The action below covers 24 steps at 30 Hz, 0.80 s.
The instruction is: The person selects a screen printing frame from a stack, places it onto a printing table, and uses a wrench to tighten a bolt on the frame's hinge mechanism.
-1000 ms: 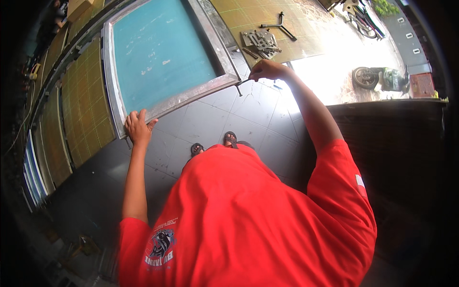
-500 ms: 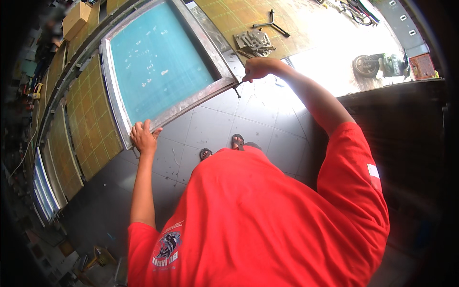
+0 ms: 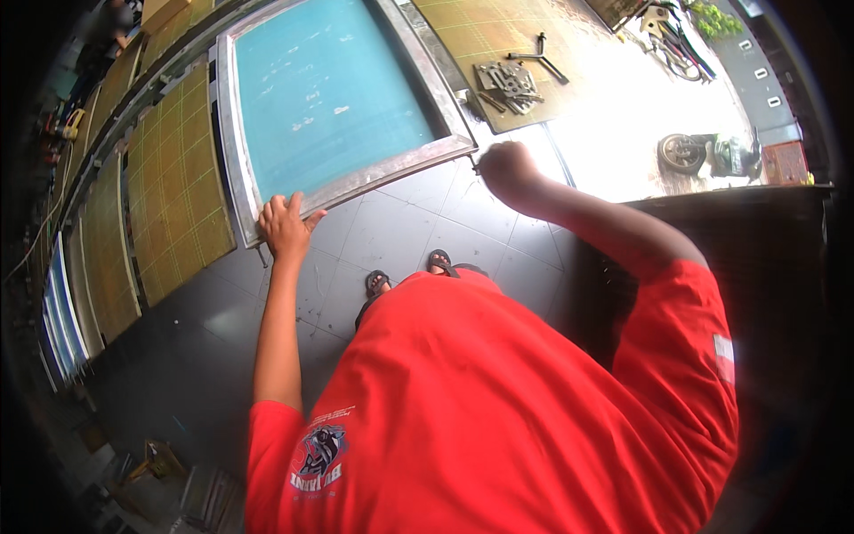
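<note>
A screen-printing frame (image 3: 382, 178) with grey metal sides and teal mesh (image 3: 329, 98) lies in front of me, tilted in view. My left hand (image 3: 286, 224) rests on its near left corner, fingers laid over the edge and thumb spread to the side. Just off the near right corner, my right hand (image 3: 511, 173) is closed and slightly blurred. A small dark bolt-like piece (image 3: 477, 165) sticks out beside its fingers at that corner. Whatever the right fingers grip is mostly hidden.
Yellowish boards with grid lines (image 3: 178, 182) run along the left. On another gridded board lie metal plates and bolts (image 3: 509, 84) and a dark three-armed wrench (image 3: 541, 59). A motorcycle (image 3: 712, 153) stands at the right. Grey tiles (image 3: 409, 222) cover the floor below.
The view has shifted, so the frame and boards sit farther right. My right hand has swung slightly away from the frame's corner, its wrist turned. My left hand keeps its place on the frame.
</note>
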Motion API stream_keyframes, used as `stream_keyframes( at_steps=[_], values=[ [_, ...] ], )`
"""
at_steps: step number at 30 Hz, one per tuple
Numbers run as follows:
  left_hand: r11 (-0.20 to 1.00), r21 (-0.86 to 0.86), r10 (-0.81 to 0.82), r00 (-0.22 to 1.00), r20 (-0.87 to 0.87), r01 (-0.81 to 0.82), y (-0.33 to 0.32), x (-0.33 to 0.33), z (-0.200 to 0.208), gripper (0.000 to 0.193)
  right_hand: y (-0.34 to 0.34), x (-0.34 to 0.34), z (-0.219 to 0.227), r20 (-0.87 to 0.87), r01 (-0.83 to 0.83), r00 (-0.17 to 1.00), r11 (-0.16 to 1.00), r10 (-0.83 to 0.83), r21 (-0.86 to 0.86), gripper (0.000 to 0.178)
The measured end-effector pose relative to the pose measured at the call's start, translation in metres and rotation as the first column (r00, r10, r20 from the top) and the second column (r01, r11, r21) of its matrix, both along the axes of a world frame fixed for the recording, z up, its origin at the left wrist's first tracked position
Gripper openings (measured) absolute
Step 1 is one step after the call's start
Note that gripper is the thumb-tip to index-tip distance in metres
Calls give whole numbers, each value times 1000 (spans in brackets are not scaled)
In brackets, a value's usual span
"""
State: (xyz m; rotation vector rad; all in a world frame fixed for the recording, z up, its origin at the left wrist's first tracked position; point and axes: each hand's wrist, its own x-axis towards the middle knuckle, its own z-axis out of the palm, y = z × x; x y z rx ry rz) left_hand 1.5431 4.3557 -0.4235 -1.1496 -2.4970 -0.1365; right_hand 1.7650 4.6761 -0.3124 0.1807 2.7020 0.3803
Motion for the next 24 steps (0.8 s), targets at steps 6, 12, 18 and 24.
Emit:
stream_keyframes(
  at_steps=[6, 12, 18, 24],
  values=[
    [999, 26, 21, 999, 26, -21, -4, 3, 2, 71, 8, 66, -61, 8, 319, 329, 103, -944, -942, 27],
    [999, -16, 35, 998, 50, -34, -8, 0, 1, 70, -10, 22, -125, 544, -306, 79, -539, -836, -785, 36],
    [1000, -13, 19, 999, 41, -19, -9, 1, 1, 69, -23, -10, -120, 666, -262, 122, -672, -736, -693, 28],
    [999, -31, 36, 997, 68, -34, -6, 3, 4, 69, -16, -13, -129, 698, -328, 89, -683, -710, -653, 29]
  ],
)
